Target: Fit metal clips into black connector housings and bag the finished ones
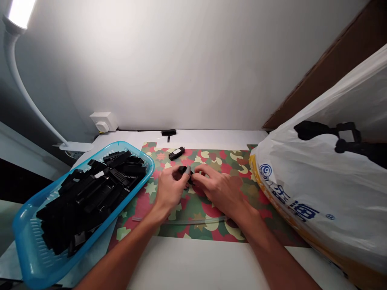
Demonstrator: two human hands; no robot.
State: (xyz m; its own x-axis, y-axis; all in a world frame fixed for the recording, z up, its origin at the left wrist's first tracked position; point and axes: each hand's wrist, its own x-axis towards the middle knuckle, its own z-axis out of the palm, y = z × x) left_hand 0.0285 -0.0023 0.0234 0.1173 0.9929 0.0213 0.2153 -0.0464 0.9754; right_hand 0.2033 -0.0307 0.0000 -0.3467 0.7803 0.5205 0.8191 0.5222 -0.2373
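My left hand and my right hand meet over the patterned mat, fingers pinched together on a small black plastic part held between them. Most of that part is hidden by my fingertips. Another small black part lies loose on the mat just beyond my hands. A clear thin tube lies across the mat's near edge under my wrists.
A blue plastic basket full of several black parts stands at the left. A large white printed bag fills the right side. A white lamp base and wall socket sit at the back left. One black piece lies by the wall.
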